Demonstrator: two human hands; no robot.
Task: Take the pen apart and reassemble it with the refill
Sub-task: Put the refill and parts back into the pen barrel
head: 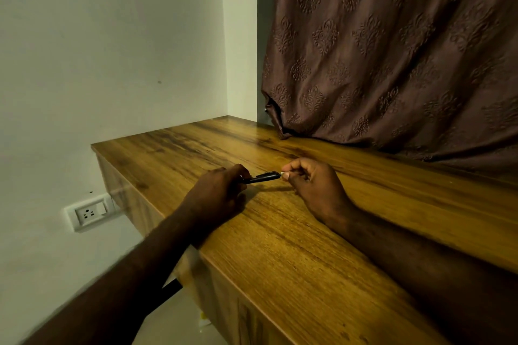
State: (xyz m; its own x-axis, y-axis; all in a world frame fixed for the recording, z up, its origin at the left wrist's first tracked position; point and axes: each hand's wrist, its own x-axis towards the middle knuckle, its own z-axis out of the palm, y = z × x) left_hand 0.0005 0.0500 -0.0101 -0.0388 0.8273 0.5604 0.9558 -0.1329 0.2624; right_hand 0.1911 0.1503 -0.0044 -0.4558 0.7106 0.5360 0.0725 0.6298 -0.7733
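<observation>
Left grip wraps the pen barrel just above the desk. Right grip pinches the pen's tip end, btwn thumb & fingers. Curtain hangs behind.

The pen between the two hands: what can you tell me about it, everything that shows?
The pen is slim and dark, black by the look of it, with a glossy shine like plastic. It lies nearly level, just above the wooden tabletop, casting a shadow there. The left hand grips one end, hiding it. At the other end a small light, metallic-looking tip shows, where the right hand's fingertips pinch it. Whether it is coming apart yet is too small to tell.
</observation>
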